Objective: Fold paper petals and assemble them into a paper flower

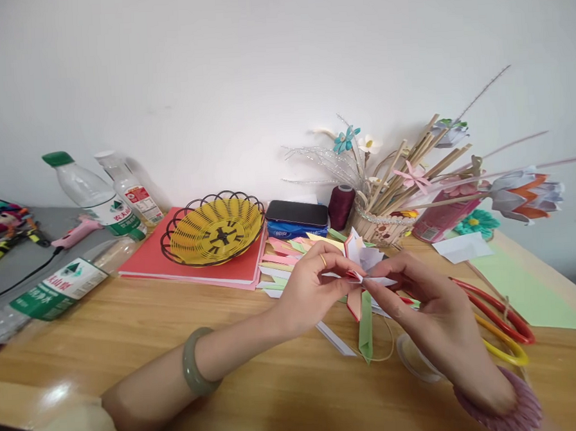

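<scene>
Between my hands is a folded paper piece [369, 257] with white and red-edged petals, held just above the table. My left hand [309, 291] pinches its red and white folds between thumb and fingers. From the other side, the thumb and fingers of my right hand [425, 301] close on a white point of the same piece. The exact contact is partly hidden by the fingers. A green folded paper strip [365, 330] hangs or lies just below it; I cannot tell which. Beneath and behind my hands, several coloured paper strips [276, 267] lie spread out.
A yellow woven basket [212, 235] rests on red paper [143, 261]. Plastic bottles [62, 288] are at left. Behind my hands are a phone [297, 213], a dark thread spool [341, 206] and a stick-filled holder [380, 227]. Red [508, 316] and yellow loops [507, 353] lie at right.
</scene>
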